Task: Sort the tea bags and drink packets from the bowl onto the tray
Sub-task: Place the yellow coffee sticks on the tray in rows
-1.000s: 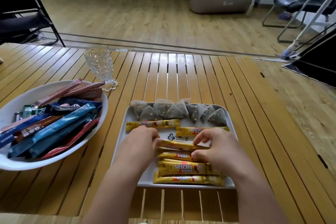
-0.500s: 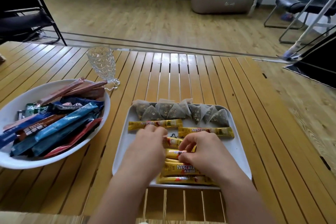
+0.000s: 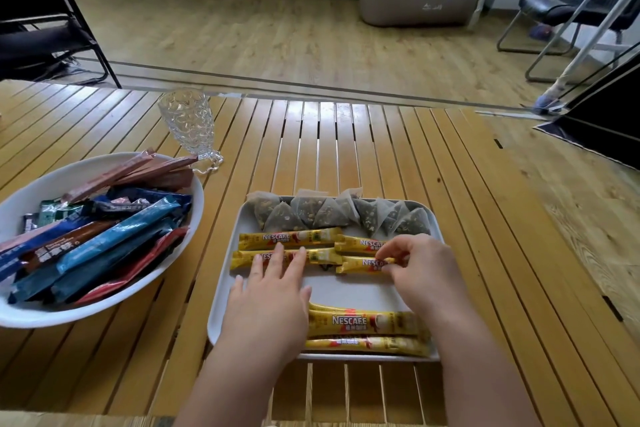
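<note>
At the tray's [image 3: 221,322] near edge two yellow coffee sticks [image 3: 360,322] lie stacked, no longer under your hands. Half a second ago both hands were bunched over that pile; now your left hand [image 3: 266,302] lies flat and released, fingers on the second-row stick [image 3: 322,255], while your right hand [image 3: 420,274] pinches the end of its neighbour [image 3: 360,264]. So a second yellow row is forming below the first. Tea bags [image 3: 332,215] line the far edge; the bowl [image 3: 180,253] at the worktop's left edge is still full of packets [image 3: 114,239]
</note>
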`<act>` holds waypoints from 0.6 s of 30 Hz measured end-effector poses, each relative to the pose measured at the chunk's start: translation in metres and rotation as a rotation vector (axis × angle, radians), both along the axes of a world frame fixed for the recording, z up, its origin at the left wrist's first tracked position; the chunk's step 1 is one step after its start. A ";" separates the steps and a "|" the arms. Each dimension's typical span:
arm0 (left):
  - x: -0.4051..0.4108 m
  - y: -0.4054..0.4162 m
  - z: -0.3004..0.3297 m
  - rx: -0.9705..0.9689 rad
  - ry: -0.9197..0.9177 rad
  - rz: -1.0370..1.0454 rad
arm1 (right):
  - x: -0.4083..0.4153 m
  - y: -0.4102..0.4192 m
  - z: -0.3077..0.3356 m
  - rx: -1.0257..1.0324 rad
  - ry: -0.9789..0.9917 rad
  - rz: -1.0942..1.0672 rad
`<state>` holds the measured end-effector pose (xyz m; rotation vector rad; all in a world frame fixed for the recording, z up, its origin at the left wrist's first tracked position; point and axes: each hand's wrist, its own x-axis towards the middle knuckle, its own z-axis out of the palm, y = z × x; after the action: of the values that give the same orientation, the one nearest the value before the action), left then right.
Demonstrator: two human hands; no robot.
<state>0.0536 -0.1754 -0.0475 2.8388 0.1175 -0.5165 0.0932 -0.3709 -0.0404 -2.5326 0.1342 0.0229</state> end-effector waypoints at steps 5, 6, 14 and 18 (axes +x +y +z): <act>0.003 0.002 -0.001 -0.033 -0.016 0.002 | 0.007 0.002 -0.003 0.024 -0.070 0.005; 0.004 0.004 -0.001 -0.041 -0.012 -0.003 | 0.008 0.001 -0.003 0.032 -0.083 0.006; 0.001 0.003 0.023 -0.173 -0.310 -0.083 | -0.007 -0.005 0.016 0.082 -0.088 0.124; -0.008 -0.003 0.033 -0.265 -0.070 -0.231 | -0.029 -0.010 0.030 -0.004 0.251 0.310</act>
<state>0.0460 -0.1785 -0.0143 2.6186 -0.2747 -0.4401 0.0644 -0.3807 -0.0104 -2.5213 -0.1611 0.4631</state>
